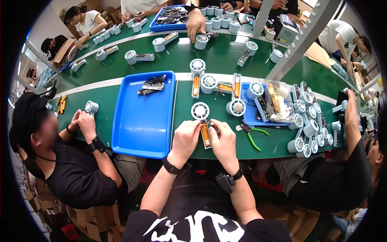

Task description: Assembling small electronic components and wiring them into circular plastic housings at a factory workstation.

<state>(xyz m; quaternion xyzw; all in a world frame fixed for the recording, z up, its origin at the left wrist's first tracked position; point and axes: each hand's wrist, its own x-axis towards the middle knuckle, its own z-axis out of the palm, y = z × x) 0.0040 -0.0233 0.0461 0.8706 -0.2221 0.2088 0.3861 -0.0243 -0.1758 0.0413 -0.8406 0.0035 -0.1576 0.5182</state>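
At far left, a co-worker in a black cap, both hands [84,120] close together beside a pale blue fan unit [92,107]; beyond them, orange cells [61,104] scattered on the smooth green tabletop [102,129]. Next, a large blue plastic tray [143,129], shallow and glossy with rounded corners, filling the space left of the work; dark circuit boards [152,85] heaped toward its far end.

At the middle, the left hand [185,139], fingers curled and gripping the upper handle of a handheld fan [200,111], near the table's front edge and between both hands: round slotted head pointing away, narrow handle open, orange cell [206,135] exposed. Against the handle's right side, the right hand [224,141], fingers bent; cannot tell whether pinching a small part. Below, bold white print [221,230] across black shirt fabric. Just beyond the fan, more open-handled fans [208,82], crowding the way forward.

To the right, metal pliers [246,128] with green grips, spread open; then a smaller blue tray [249,113] bearing a clear plastic box [287,90]. Beyond, a slanting grey metal upright [308,36] with round holes, partly blocking the far row; nearer, a dense heap of fans [311,128], overlapping. At far right, a co-worker's bare arm [352,117], reaching forward; on the black shirt, tiny white print [305,181].
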